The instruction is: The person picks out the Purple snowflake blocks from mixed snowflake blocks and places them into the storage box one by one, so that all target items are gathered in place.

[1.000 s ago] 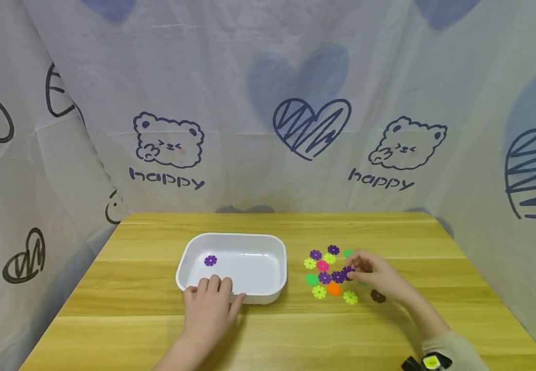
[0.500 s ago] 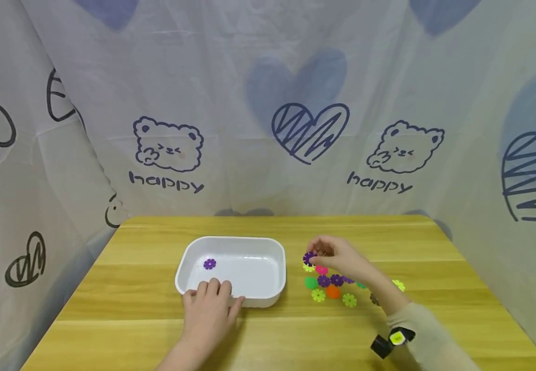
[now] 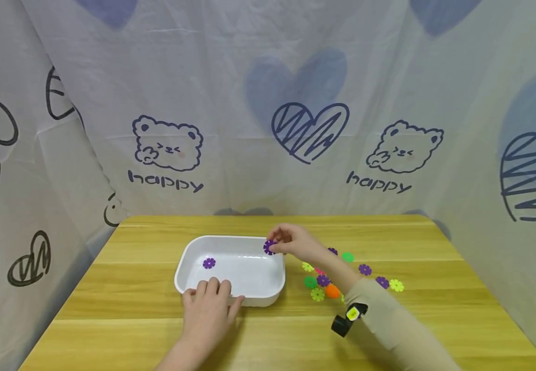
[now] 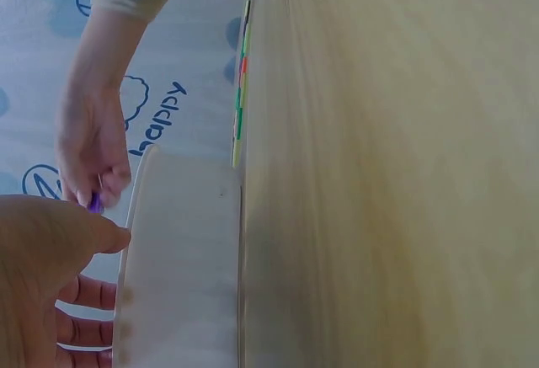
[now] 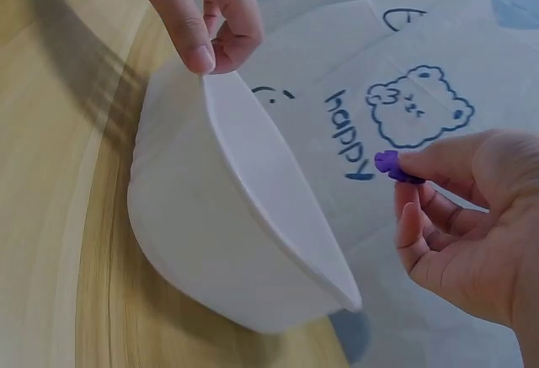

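Note:
A white plastic basin [image 3: 274, 299] stands on the table, a purple notched disc [image 3: 209, 263] lying inside it. My left hand [image 3: 208, 312] grips the basin's near rim, fingers over the edge and thumb against the outer wall, as the right wrist view confirms. Above the basin's right rim, my right hand [image 3: 297, 243] pinches a second purple notched disc [image 3: 270, 247] between thumb and fingertips. That disc shows edge-on in the right wrist view, apart from the basin. Right of the basin lie loose notched discs, partly hidden by my right forearm.
Several scattered discs include a green one [image 3: 348, 257], an orange one [image 3: 332, 291] and a yellow one [image 3: 396, 285]. They rest on the wooden table [image 3: 156, 340]. A printed white cloth [image 3: 240, 154] hangs behind the table and at its sides.
My right hand has moved left from the scattered discs to above the basin's right rim, carrying a purple disc. My left hand has stayed on the near rim.

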Tool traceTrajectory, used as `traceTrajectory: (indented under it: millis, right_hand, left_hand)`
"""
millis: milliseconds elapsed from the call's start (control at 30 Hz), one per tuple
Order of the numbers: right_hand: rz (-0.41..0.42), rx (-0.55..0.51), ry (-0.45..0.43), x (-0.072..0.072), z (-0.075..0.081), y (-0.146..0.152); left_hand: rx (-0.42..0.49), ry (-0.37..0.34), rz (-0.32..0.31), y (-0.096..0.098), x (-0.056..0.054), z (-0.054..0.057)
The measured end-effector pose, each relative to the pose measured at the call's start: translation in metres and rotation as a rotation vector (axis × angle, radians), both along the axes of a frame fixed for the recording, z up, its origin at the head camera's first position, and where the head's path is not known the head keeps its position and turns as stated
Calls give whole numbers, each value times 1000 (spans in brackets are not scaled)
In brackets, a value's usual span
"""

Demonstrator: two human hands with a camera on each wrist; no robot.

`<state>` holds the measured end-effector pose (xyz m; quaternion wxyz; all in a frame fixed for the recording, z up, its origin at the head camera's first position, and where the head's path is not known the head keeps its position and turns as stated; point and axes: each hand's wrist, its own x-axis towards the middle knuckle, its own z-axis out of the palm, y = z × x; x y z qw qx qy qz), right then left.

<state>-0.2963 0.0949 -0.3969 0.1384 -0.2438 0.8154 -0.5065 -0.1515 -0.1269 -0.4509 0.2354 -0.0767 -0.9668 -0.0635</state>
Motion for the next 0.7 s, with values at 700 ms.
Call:
traceTrajectory:
  millis: [700]
  right_hand:
    - [15,-89,-319,-19,-36,-83]
  left_hand:
    - [-13,2,4,0,0,1]
